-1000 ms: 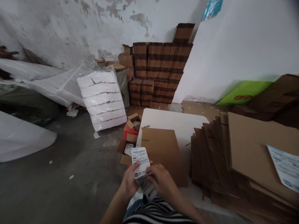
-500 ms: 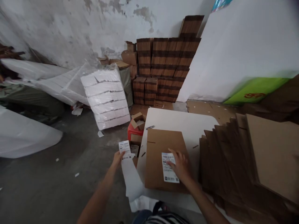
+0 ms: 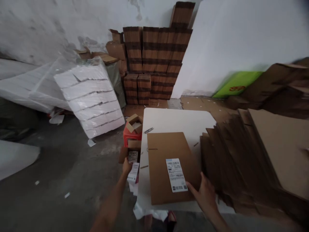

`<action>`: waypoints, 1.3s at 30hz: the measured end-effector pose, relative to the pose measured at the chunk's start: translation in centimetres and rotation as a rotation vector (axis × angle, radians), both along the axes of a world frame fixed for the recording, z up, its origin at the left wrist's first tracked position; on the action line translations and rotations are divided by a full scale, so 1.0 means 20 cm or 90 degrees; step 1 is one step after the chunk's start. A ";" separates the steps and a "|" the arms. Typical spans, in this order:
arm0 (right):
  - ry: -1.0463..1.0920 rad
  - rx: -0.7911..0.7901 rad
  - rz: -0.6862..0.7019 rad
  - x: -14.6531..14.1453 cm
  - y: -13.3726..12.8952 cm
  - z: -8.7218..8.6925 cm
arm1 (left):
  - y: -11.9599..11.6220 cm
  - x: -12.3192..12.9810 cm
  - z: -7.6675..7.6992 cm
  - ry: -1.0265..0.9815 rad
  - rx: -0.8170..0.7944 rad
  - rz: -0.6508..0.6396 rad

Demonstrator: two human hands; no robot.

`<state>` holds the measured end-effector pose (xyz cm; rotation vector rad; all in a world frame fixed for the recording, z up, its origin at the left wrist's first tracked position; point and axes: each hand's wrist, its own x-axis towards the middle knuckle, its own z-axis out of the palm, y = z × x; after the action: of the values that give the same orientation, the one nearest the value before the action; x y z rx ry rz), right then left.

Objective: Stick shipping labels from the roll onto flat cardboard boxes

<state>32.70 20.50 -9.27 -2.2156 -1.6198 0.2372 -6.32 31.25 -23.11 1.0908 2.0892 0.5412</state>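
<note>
A flat brown cardboard box [image 3: 166, 145] lies on the white table, with a white printed shipping label [image 3: 176, 175] stuck on its lower right part. My right hand [image 3: 206, 195] is at the box's right edge, thumb and fingers spread, the thumb near the label's lower corner. Down left of the table, my left hand [image 3: 126, 166] has its fingers closed at the strip of labels [image 3: 133, 173], beside an open carton [image 3: 123, 154]. Another printed label [image 3: 133, 157] shows in that carton. Part of the left fingers is hidden.
Flattened cardboard boxes [image 3: 272, 148] are piled on the right of the white table [image 3: 173, 119]. A small open box [image 3: 135, 124] sits on a red stool [image 3: 127, 137]. Beyond stand bundled cardboard stacks [image 3: 156, 45] and a plastic-wrapped white stack [image 3: 94, 96].
My left hand has gone from holding up the label strip to lower beside the carton. My right hand has left the label's face and slid to the box's right edge.
</note>
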 end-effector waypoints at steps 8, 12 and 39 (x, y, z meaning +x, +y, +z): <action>0.124 -0.041 -0.047 0.06 -0.06 0.03 | -0.21 0.01 0.00 0.001 0.033 -0.046; 0.144 -0.029 -0.067 0.05 -0.07 0.02 | -0.24 0.01 0.12 -0.033 0.092 -0.008; 0.484 0.007 0.257 0.22 -0.28 0.43 | -0.75 1.16 1.15 -0.462 0.220 0.125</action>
<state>37.10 14.91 -0.69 -1.4648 -1.5564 1.0296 16.82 16.23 -0.17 0.7078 1.4875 1.2237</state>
